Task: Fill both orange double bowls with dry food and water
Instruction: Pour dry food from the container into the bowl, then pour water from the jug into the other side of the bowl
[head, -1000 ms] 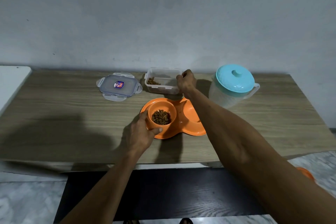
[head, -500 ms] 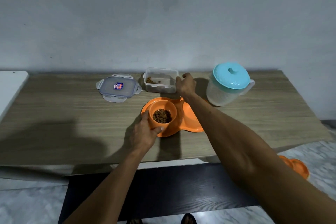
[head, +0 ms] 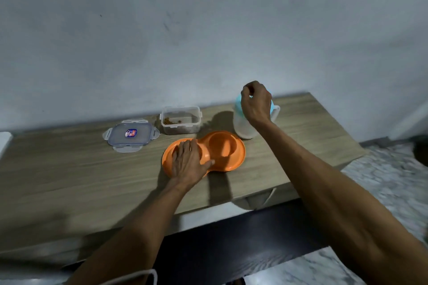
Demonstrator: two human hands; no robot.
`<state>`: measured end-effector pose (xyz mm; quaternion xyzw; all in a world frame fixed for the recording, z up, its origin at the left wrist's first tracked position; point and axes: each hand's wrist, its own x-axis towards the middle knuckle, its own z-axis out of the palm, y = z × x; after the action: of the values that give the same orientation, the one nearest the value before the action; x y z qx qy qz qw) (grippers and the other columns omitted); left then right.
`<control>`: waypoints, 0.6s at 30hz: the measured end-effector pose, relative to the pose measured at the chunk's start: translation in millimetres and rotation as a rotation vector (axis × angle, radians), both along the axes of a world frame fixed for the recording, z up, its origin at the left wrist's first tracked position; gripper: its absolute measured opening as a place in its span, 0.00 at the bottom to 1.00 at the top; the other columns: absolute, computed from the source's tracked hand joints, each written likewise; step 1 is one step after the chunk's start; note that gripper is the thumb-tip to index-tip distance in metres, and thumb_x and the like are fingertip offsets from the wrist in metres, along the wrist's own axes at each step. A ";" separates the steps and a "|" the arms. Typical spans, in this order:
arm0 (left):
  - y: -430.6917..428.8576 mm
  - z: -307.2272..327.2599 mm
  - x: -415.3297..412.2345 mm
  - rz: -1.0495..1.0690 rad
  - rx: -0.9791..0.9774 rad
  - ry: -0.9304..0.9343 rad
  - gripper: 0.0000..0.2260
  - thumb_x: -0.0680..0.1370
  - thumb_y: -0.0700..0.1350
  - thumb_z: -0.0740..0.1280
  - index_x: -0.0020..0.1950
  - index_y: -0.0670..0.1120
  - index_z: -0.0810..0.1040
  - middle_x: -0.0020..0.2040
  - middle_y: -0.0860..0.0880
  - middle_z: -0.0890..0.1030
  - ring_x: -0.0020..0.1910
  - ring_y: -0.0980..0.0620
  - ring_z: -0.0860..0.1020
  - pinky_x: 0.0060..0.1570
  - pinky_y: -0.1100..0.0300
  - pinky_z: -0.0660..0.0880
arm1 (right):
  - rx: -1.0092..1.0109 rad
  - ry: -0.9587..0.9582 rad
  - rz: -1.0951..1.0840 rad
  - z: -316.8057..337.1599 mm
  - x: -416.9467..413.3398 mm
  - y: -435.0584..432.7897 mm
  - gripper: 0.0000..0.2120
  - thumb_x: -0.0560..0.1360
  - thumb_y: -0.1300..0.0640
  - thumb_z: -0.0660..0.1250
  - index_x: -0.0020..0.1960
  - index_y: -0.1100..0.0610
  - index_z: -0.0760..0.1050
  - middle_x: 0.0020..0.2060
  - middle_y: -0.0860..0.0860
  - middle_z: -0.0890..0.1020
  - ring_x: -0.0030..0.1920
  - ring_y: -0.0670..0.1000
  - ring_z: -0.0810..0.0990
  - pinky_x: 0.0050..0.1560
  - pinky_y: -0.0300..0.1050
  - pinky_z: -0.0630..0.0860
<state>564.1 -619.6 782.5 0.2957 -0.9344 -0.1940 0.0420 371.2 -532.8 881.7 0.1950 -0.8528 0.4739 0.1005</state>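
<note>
An orange double bowl (head: 228,152) lies on the wooden table (head: 69,169), near the middle of it; its right cup is bare orange inside, with no food visible, and whether there is water in it I cannot tell; its left cup is covered by the left hand (head: 187,162), which lies flat and spread over it, palm down, the thumb resting on the ridge between the two cups; what this cup contains is hidden under the hand.

Behind the bowl, near the wall, stands a clear plastic container (head: 180,120) without its cover; some brown dry food (head: 172,120) lies on its bottom, mostly at the left side, and the rest of it looks empty. Its lid (head: 130,135) lies flat on the table just to the left of it, with a small coloured sticker in the centre and the four clips spread out.

At the right of the container stands a translucent jug (head: 240,127) with a light blue lid (head: 274,106); how full it is I cannot tell. The right hand (head: 256,102) is above this lid with the fingers curled downward, loosely closed; whether it actually grips the lid is not clear, because the hand hides the top of the jug.
</note>
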 end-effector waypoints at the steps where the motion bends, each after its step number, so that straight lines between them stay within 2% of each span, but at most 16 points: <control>1: 3.5 1.5 -7.5 -0.019 -0.005 -0.005 0.41 0.73 0.65 0.66 0.77 0.43 0.59 0.75 0.43 0.65 0.74 0.43 0.62 0.71 0.46 0.62 | 0.000 -0.005 -0.029 0.2 -9.6 8.7 0.10 0.78 0.57 0.60 0.51 0.59 0.79 0.50 0.55 0.82 0.52 0.55 0.79 0.51 0.46 0.73; 3: 9.6 1.0 -21.4 -0.035 0.002 -0.019 0.40 0.73 0.65 0.66 0.76 0.43 0.59 0.74 0.43 0.66 0.74 0.43 0.63 0.71 0.46 0.62 | 0.006 -0.049 -0.095 -3.3 -30.9 24.5 0.12 0.77 0.54 0.59 0.52 0.58 0.79 0.53 0.55 0.81 0.54 0.54 0.79 0.55 0.50 0.76; 6: 16.1 -2.8 -37.3 -0.030 -0.009 -0.052 0.40 0.72 0.65 0.67 0.76 0.43 0.61 0.74 0.43 0.66 0.74 0.44 0.62 0.72 0.45 0.60 | -0.019 -0.153 -0.208 -14.4 -63.2 42.5 0.14 0.76 0.53 0.58 0.51 0.58 0.80 0.52 0.55 0.82 0.53 0.56 0.79 0.54 0.51 0.76; 11: 16.2 -13.2 -53.8 0.059 0.006 -0.085 0.44 0.69 0.69 0.67 0.76 0.44 0.60 0.75 0.44 0.67 0.75 0.43 0.62 0.73 0.43 0.57 | -0.221 -0.448 -0.261 -44.8 -97.3 52.9 0.10 0.77 0.53 0.60 0.43 0.57 0.76 0.42 0.55 0.79 0.45 0.55 0.76 0.46 0.45 0.70; 15: 20.4 -20.5 -57.6 0.092 0.019 -0.104 0.46 0.69 0.69 0.67 0.77 0.45 0.58 0.76 0.44 0.64 0.76 0.44 0.60 0.74 0.40 0.52 | -0.336 -0.627 -0.258 -75.1 -110.1 51.7 0.17 0.74 0.48 0.61 0.41 0.60 0.80 0.41 0.56 0.82 0.44 0.56 0.77 0.48 0.49 0.73; 18: 22.6 -25.8 -58.8 0.097 0.006 -0.127 0.46 0.69 0.71 0.66 0.78 0.45 0.57 0.77 0.44 0.63 0.78 0.43 0.56 0.75 0.39 0.50 | -0.419 -0.702 -0.244 -87.0 -111.7 50.1 0.15 0.71 0.47 0.65 0.32 0.56 0.76 0.32 0.51 0.79 0.37 0.53 0.74 0.42 0.48 0.72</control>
<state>505.3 -597.0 756.7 0.3522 -0.9193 -0.1753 -0.0088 259.5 -482.7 794.7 -0.1050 -0.7374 0.6592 -0.1033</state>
